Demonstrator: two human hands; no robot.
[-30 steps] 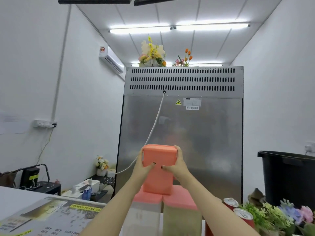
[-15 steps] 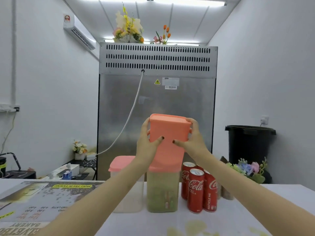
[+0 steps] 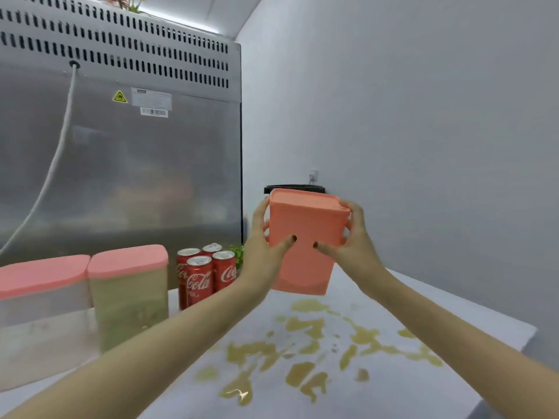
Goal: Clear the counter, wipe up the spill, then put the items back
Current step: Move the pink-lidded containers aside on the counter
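Fingers [image 3: 260, 214] of left hand [image 3: 263, 252] and right hand [image 3: 360, 246] grip coral container [image 3: 305, 237], spill [image 3: 305, 331] below them; we're clearing, next needs dry landing spot.

Bright, even white light comes from overhead and glows along the top of the steel cabinet [image 3: 121, 176], whose face has a hazy sheen. Shadows are faint. One small glint sits on the spill [image 3: 302, 325]. The pink-lidded containers [image 3: 127, 300] at left are smeared with blur, and straight lines bow near the edges.
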